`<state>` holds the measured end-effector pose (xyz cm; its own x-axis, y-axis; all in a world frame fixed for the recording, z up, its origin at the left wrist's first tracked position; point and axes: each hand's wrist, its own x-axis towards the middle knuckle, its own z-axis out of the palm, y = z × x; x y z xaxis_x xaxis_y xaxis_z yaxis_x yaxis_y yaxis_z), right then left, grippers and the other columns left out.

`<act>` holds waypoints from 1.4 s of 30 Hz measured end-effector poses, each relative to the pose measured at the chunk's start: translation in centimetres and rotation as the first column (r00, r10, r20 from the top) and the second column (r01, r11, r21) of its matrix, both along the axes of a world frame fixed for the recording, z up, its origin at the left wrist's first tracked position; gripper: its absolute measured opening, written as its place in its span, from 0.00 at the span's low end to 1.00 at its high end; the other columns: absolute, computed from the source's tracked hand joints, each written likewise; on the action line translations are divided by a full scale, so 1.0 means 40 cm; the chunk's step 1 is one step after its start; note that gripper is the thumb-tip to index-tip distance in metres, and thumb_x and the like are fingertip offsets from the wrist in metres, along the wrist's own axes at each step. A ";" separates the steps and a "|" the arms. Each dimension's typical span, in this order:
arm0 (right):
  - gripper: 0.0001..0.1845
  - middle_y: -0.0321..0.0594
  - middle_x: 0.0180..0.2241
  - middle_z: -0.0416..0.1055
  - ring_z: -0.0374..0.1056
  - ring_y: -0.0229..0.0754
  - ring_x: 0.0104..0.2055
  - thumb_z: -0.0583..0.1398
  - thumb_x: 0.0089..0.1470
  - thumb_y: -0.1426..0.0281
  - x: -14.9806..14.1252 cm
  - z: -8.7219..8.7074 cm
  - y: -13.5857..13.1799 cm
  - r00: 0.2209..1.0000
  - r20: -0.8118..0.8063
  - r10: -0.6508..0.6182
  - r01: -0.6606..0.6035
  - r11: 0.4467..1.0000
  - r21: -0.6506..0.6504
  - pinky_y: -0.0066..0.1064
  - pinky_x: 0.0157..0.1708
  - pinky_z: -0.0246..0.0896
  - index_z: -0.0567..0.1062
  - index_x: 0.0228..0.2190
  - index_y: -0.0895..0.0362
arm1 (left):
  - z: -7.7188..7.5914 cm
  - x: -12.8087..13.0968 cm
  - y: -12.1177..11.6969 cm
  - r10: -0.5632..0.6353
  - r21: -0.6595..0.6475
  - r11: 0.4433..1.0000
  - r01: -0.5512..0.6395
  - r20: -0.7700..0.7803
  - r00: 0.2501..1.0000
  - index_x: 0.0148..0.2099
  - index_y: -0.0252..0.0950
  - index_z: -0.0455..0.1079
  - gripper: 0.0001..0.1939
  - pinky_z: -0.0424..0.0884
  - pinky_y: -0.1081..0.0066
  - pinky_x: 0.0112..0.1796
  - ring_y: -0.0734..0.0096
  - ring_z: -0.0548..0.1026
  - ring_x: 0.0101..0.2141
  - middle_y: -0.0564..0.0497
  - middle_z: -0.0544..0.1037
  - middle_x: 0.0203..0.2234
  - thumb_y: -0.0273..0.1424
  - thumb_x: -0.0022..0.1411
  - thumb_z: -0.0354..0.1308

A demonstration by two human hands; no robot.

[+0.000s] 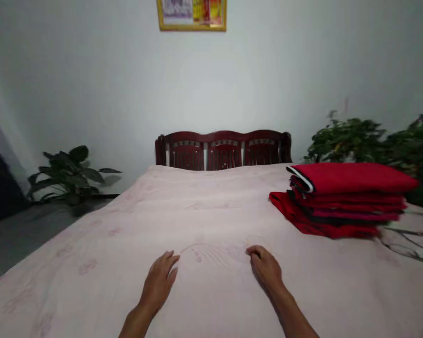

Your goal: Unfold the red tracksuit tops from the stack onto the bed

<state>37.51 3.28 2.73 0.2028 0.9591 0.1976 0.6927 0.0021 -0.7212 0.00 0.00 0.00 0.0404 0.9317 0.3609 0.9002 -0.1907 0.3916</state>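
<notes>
A pale pink patterned sheet (204, 220) covers the wide surface before me. Low over its near middle is my left hand (159, 277), palm down, with its fingers apart and nothing in them. My right hand (267, 268) rests at about the same distance on the other side, fingers curled in and thumb close by. No object shows in it, and the sheet around it is not bunched up. To the right of that hand, well apart from it, lies a stack of folded red cloths (352, 180) with some dark and white edges.
Eyeglasses (414, 254) lie right of the stack, near thin rods (414, 232). A dark red wooden seat back (223, 149) stands beyond the far edge. Potted plants are at the left (72, 173) and right (352, 141). A gold-framed picture (192, 27) hangs above.
</notes>
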 end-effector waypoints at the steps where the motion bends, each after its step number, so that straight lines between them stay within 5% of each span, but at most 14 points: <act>1: 0.19 0.34 0.44 0.79 0.72 0.46 0.49 0.50 0.51 0.68 0.000 0.002 0.002 1.000 0.001 -0.003 0.003 1.000 -0.004 0.36 0.48 0.61 0.79 0.38 0.50 | -0.002 0.000 0.002 0.001 0.011 1.000 -0.001 0.001 1.000 0.59 0.39 0.73 0.21 0.62 0.52 0.63 0.58 0.68 0.62 0.45 0.72 0.61 0.29 0.67 0.49; 17: 0.18 0.36 0.41 0.80 0.73 0.47 0.47 0.52 0.48 0.67 0.006 -0.006 0.011 0.997 -0.075 0.019 -0.014 0.997 0.070 0.37 0.48 0.62 0.80 0.34 0.50 | 0.005 0.005 0.004 0.013 -0.025 1.000 -0.014 -0.041 0.999 0.60 0.41 0.72 0.21 0.60 0.55 0.64 0.61 0.66 0.63 0.48 0.71 0.62 0.29 0.68 0.48; 23: 0.15 0.37 0.37 0.80 0.74 0.48 0.44 0.56 0.43 0.67 0.010 -0.001 0.027 0.961 -0.275 0.019 0.001 0.997 0.071 0.38 0.48 0.63 0.81 0.31 0.51 | 0.001 0.013 0.006 0.051 -0.072 0.996 -0.061 -0.133 0.990 0.64 0.39 0.67 0.24 0.57 0.56 0.65 0.60 0.61 0.66 0.47 0.66 0.65 0.32 0.70 0.47; 25: 0.13 0.39 0.33 0.80 0.74 0.46 0.40 0.59 0.40 0.68 0.016 0.013 0.036 0.898 -0.440 0.009 0.026 0.997 0.074 0.37 0.45 0.66 0.81 0.28 0.54 | 0.002 0.020 0.006 0.074 -0.099 0.991 -0.094 -0.190 0.979 0.67 0.39 0.64 0.25 0.53 0.54 0.66 0.59 0.58 0.67 0.45 0.63 0.67 0.35 0.70 0.46; 28: 0.14 0.40 0.27 0.78 0.71 0.40 0.29 0.64 0.36 0.68 0.038 0.038 0.046 0.692 -0.721 -0.033 0.091 0.995 0.043 0.30 0.31 0.66 0.80 0.30 0.58 | 0.008 0.032 0.006 0.112 -0.133 0.979 -0.152 -0.273 0.956 0.69 0.40 0.59 0.27 0.49 0.52 0.67 0.58 0.54 0.69 0.45 0.58 0.69 0.37 0.71 0.44; 32: 0.23 0.35 0.19 0.72 0.63 0.33 0.18 0.69 0.34 0.68 0.102 0.069 0.053 0.488 -0.868 -0.093 0.139 0.990 -0.027 0.23 0.17 0.57 0.78 0.37 0.60 | 0.014 0.042 0.006 0.140 -0.164 0.965 -0.206 -0.343 0.929 0.71 0.42 0.56 0.28 0.47 0.51 0.67 0.56 0.52 0.69 0.46 0.56 0.70 0.39 0.71 0.43; 36: 0.21 0.35 0.25 0.75 0.69 0.34 0.22 0.68 0.35 0.72 0.189 0.127 0.076 0.372 -0.913 -0.167 0.322 0.946 -0.041 0.21 0.18 0.63 0.77 0.37 0.56 | 0.007 0.037 0.008 0.144 -0.151 0.966 -0.210 -0.360 0.922 0.71 0.43 0.57 0.28 0.47 0.52 0.67 0.56 0.52 0.69 0.46 0.56 0.70 0.39 0.71 0.42; 42: 0.16 0.31 0.26 0.73 0.71 0.33 0.25 0.62 0.39 0.79 0.339 0.296 0.150 0.225 -0.967 -0.122 0.611 0.791 0.042 0.20 0.22 0.67 0.71 0.34 0.55 | -0.002 0.028 0.014 0.144 -0.140 0.970 -0.200 -0.333 0.932 0.70 0.41 0.59 0.28 0.47 0.52 0.66 0.57 0.54 0.69 0.45 0.58 0.69 0.39 0.70 0.43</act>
